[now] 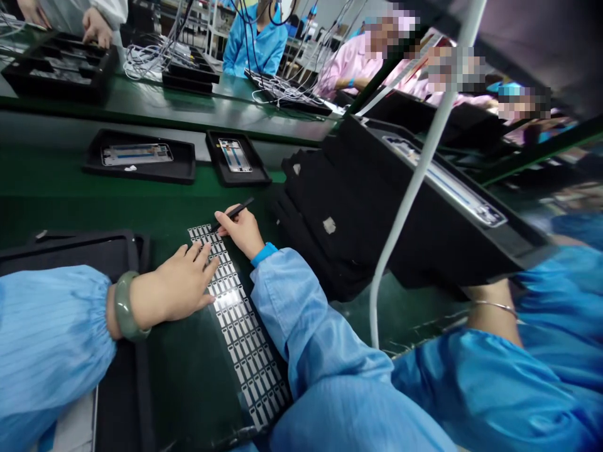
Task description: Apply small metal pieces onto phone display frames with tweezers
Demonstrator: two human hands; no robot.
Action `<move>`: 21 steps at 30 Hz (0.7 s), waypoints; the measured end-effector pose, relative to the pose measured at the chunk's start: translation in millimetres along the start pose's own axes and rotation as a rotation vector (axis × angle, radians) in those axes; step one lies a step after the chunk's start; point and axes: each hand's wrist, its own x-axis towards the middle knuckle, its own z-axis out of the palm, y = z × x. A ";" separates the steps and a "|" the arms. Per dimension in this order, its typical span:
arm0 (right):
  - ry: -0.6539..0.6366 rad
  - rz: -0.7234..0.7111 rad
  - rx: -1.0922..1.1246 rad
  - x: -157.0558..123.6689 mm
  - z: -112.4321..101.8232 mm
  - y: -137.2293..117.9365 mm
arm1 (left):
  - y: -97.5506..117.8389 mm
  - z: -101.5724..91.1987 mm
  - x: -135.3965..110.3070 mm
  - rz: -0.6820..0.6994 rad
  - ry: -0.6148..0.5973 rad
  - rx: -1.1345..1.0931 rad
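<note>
Lower middle of frame: a sheet of small labels (245, 342) lies lengthwise on the green bench (61, 201), running up toward centre. Left hand (181, 285) is open, palm down, fingers spread over the sheet's upper part, likely pinning it flat so it cannot slide. Right hand (242, 231), just above, is closed in a pinch on a thin black tool (234, 212), its tip at the sheet's top rows, held low like a pen for fine picking. At lower left is a dark tray (70, 251), half under the sleeve. At right a co-worker's wrist (492, 307) props up a tilted stack of black trays (377, 207), and a white cable (414, 176) crosses it. Further up, two flat trays (141, 157) each cradle a phone part.
</note>
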 end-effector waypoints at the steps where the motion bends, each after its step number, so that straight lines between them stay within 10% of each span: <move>1: -0.008 0.006 0.012 0.3 0.7 0.0 | 0.7 1.4 -1.4 -0.003 -0.005 -0.001; 14: -0.057 0.188 0.303 3.1 -2.8 -19.7 | -1.8 -0.4 -1.5 0.000 0.027 -0.128; 21: -0.143 0.073 0.600 -32.8 3.2 -69.7 | -26.8 -42.1 -35.2 -0.084 0.215 -0.394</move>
